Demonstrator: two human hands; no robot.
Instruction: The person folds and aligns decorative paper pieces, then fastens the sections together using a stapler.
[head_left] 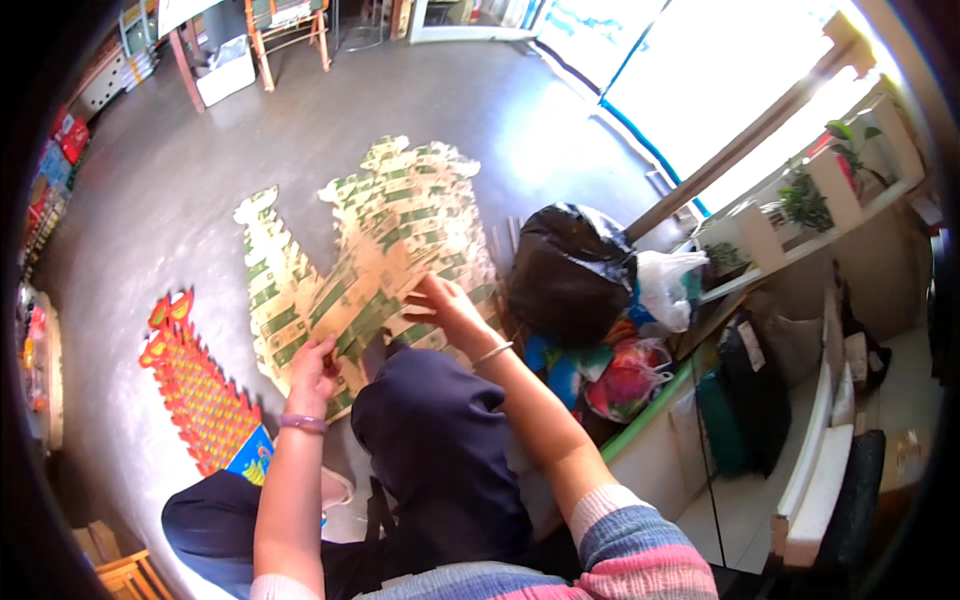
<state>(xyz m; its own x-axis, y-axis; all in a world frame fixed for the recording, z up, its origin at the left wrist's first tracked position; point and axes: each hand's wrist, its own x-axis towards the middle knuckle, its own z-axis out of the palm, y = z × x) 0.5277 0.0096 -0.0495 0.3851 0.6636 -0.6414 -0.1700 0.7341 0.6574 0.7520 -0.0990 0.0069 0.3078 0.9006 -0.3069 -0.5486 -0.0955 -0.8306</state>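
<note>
A person's left hand [312, 372] pinched the near edge of a flattened green-and-tan carton sheet [345, 310] while the right hand [447, 305] lay open, fingers spread, on its far end. The sheet rested atop fanned cardboard stacks [410, 215] on the floor, left of a black rubbish bag [565, 275]; red flattened cartons [195, 390] lay farther left.

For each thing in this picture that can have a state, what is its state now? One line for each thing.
Left hand: gripping the lower edge of a green cardboard blank.
Right hand: flat, fingers spread on the green blanks.
Green cardboard blanks: unfolded, flat, overlapping in rows on the floor.
Red cardboard blanks: flat, overlapped in a row, untouched.
Black plastic bag: full, its top bunched.
White plastic bag: crumpled beside the black one.
</note>
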